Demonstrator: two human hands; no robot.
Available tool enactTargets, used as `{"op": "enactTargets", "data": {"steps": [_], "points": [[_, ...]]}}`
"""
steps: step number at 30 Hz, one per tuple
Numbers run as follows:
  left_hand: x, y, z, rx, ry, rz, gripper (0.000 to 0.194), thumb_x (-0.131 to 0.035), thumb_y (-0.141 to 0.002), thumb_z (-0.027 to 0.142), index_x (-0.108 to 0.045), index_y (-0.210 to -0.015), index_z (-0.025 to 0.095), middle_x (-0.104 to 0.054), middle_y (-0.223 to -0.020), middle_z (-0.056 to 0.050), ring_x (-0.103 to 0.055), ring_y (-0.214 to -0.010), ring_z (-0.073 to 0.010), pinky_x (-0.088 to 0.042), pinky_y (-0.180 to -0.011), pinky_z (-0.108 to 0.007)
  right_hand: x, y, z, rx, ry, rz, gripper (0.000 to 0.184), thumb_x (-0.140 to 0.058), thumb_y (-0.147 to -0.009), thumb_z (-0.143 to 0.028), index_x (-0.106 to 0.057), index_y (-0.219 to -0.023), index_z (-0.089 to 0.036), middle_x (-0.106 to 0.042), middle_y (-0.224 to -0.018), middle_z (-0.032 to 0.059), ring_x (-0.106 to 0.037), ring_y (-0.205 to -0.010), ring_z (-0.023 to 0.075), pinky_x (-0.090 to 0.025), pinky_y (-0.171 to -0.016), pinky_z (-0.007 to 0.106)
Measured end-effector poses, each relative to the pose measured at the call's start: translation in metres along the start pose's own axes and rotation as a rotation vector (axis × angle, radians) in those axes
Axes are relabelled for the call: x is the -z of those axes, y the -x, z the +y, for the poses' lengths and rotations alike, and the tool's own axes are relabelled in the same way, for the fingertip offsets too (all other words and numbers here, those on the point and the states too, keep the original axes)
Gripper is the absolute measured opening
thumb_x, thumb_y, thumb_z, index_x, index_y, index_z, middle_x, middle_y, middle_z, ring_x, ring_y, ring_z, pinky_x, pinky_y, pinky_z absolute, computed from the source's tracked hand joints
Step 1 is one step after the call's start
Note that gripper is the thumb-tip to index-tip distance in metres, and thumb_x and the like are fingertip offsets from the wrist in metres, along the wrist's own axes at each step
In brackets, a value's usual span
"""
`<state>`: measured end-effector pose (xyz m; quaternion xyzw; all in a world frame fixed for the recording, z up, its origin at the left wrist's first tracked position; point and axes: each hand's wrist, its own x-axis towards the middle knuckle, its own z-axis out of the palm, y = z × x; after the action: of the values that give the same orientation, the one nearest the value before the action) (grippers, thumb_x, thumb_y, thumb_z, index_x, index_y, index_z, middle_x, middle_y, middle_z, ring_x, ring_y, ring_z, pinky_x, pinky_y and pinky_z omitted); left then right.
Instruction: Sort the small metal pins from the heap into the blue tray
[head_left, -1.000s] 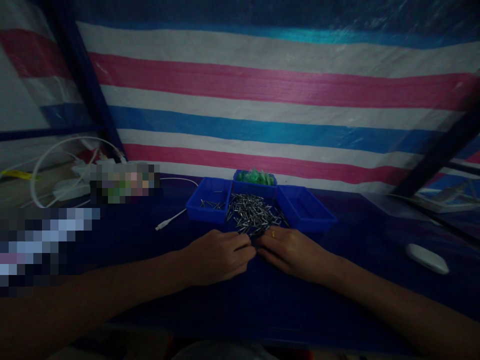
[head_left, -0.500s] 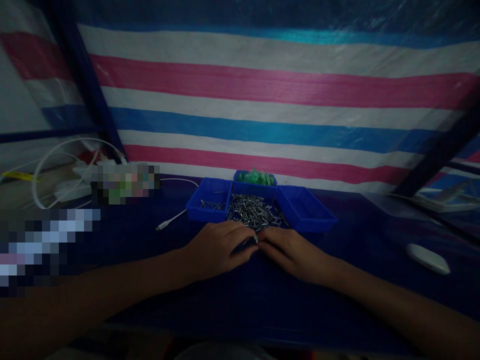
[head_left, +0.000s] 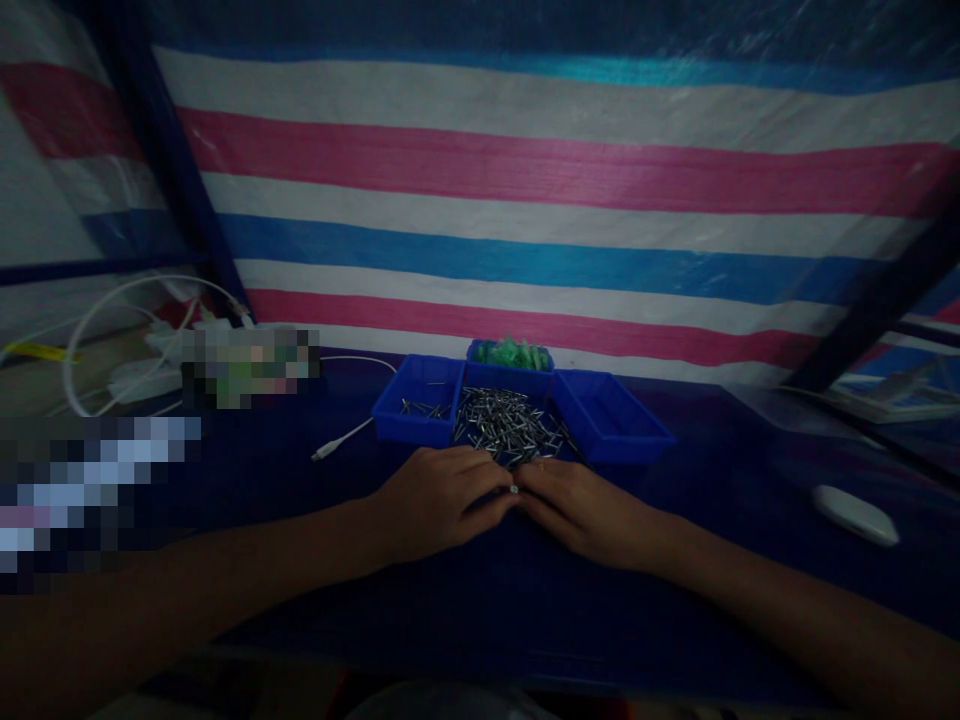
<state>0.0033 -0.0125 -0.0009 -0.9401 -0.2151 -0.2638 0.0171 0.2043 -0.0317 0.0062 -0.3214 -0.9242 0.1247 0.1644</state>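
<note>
My left hand (head_left: pixel 446 500) and my right hand (head_left: pixel 585 508) meet fingertip to fingertip just in front of a pile of thin silvery metal pins (head_left: pixel 506 425). Between their pinched thumbs and forefingers shows a small shiny metal piece (head_left: pixel 514 489); most of it is hidden by the fingers, and its exact kind is too small to make out. A blue bin (head_left: pixel 412 430) left of the pile holds several similar pins. To the right stands another blue bin (head_left: pixel 626 445), with nothing visible inside. Behind the pile, a third blue bin (head_left: pixel 514 375) contains green pieces (head_left: pixel 514 352).
A white cable (head_left: pixel 341 440) ends on the blue table (head_left: pixel 480 620) left of the bins. Far right lies a white mouse-like object (head_left: pixel 856 515). Cables and white plugs (head_left: pixel 146 378) crowd the left side. A striped plastic sheet (head_left: pixel 525 170) closes off the back.
Both hands have shifted very slightly, with the fingertips closer together. The metal piece has turned and sits a little lower, showing less of its length. The bins have stayed put.
</note>
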Motion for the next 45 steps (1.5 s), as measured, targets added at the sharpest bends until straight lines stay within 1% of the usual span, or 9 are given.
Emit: {"op": "enactTargets", "data": {"steps": [6, 13, 18, 23, 28, 35, 38, 41, 45], "points": [[0.0006, -0.0001, 0.0007, 0.0, -0.008, -0.02, 0.022, -0.04, -0.092, 0.03, -0.057, -0.09, 0.017, -0.061, -0.078, -0.001, -0.056, -0.072, -0.0108, -0.042, -0.063, -0.022, -0.0004, 0.0007, 0.0004, -0.001, 0.018, -0.01, 0.015, -0.037, -0.092, -0.02, -0.046, -0.081, -0.017, -0.052, -0.075, 0.0017, -0.048, -0.067, 0.0124, -0.04, -0.064, 0.025], [0.0017, -0.0007, 0.0028, 0.02, -0.023, 0.022, 0.018, -0.041, -0.088, 0.026, -0.057, -0.087, 0.016, -0.061, -0.076, -0.001, -0.056, -0.069, -0.0109, -0.042, -0.06, -0.022, 0.0005, 0.0014, 0.0011, -0.019, 0.036, 0.002, 0.016, -0.037, -0.092, -0.022, -0.048, -0.082, -0.017, -0.053, -0.074, 0.0018, -0.05, -0.066, 0.0122, -0.04, -0.063, 0.024], [0.0028, 0.0002, 0.0007, 0.07, -0.024, 0.049, 0.011, -0.046, -0.083, 0.022, -0.055, -0.085, 0.016, -0.059, -0.075, 0.0, -0.056, -0.069, -0.012, -0.041, -0.059, -0.023, 0.0012, 0.0019, 0.0042, -0.053, 0.054, 0.067, 0.013, -0.04, -0.09, -0.021, -0.049, -0.082, -0.016, -0.054, -0.07, 0.0006, -0.051, -0.062, 0.0112, -0.037, -0.058, 0.023], [-0.0011, -0.0009, -0.0036, 0.148, 0.021, -0.035, 0.008, -0.048, -0.081, 0.02, -0.054, -0.082, 0.016, -0.058, -0.073, 0.0, -0.055, -0.067, -0.0119, -0.04, -0.059, -0.023, 0.0012, 0.0037, 0.0046, -0.015, 0.076, 0.127, 0.014, -0.041, -0.089, -0.023, -0.05, -0.081, -0.016, -0.054, -0.068, 0.0007, -0.05, -0.061, 0.011, -0.037, -0.057, 0.023], [-0.0058, -0.0009, -0.0025, 0.13, 0.091, -0.134, 0.004, -0.051, -0.079, 0.019, -0.052, -0.076, 0.016, -0.056, -0.071, 0.002, -0.054, -0.065, -0.0106, -0.039, -0.058, -0.021, 0.0006, 0.005, 0.0023, 0.065, 0.149, 0.138, 0.017, -0.04, -0.089, -0.023, -0.052, -0.081, -0.015, -0.053, -0.067, 0.0017, -0.049, -0.06, 0.0108, -0.036, -0.056, 0.023], [-0.0052, 0.0004, -0.002, 0.151, 0.127, -0.15, 0.004, -0.052, -0.079, 0.02, -0.052, -0.077, 0.017, -0.055, -0.07, 0.003, -0.053, -0.063, -0.0102, -0.037, -0.057, -0.021, 0.0019, 0.0054, 0.0017, 0.053, 0.164, 0.146, 0.018, -0.039, -0.089, -0.023, -0.053, -0.081, -0.014, -0.054, -0.066, 0.0018, -0.05, -0.06, 0.0114, -0.037, -0.057, 0.023], [-0.0044, -0.0005, -0.0035, 0.185, 0.125, -0.122, 0.003, -0.053, -0.077, 0.019, -0.052, -0.08, 0.016, -0.055, -0.07, 0.003, -0.052, -0.061, -0.01, -0.036, -0.055, -0.021, 0.0031, 0.0046, 0.0022, -0.006, 0.143, 0.116, 0.014, -0.04, -0.087, -0.022, -0.051, -0.082, -0.015, -0.054, -0.068, 0.0019, -0.051, -0.062, 0.0117, -0.037, -0.058, 0.023], [-0.0036, -0.0014, -0.0046, 0.214, 0.138, -0.06, 0.004, -0.052, -0.078, 0.018, -0.053, -0.081, 0.016, -0.054, -0.068, 0.003, -0.05, -0.059, -0.0094, -0.036, -0.054, -0.02, 0.0027, 0.0035, 0.0042, -0.051, 0.114, 0.051, 0.01, -0.042, -0.086, -0.02, -0.05, -0.082, -0.016, -0.054, -0.07, 0.0014, -0.051, -0.063, 0.0114, -0.037, -0.058, 0.022], [-0.003, -0.0007, -0.0037, 0.146, 0.216, -0.04, 0.006, -0.051, -0.08, 0.018, -0.053, -0.086, 0.016, -0.055, -0.071, 0.002, -0.051, -0.061, -0.0092, -0.038, -0.056, -0.02, -0.0003, 0.0022, 0.0075, -0.054, 0.093, 0.001, 0.008, -0.043, -0.085, -0.019, -0.048, -0.079, -0.017, -0.053, -0.069, 0.0006, -0.05, -0.061, 0.011, -0.035, -0.057, 0.022]]}}
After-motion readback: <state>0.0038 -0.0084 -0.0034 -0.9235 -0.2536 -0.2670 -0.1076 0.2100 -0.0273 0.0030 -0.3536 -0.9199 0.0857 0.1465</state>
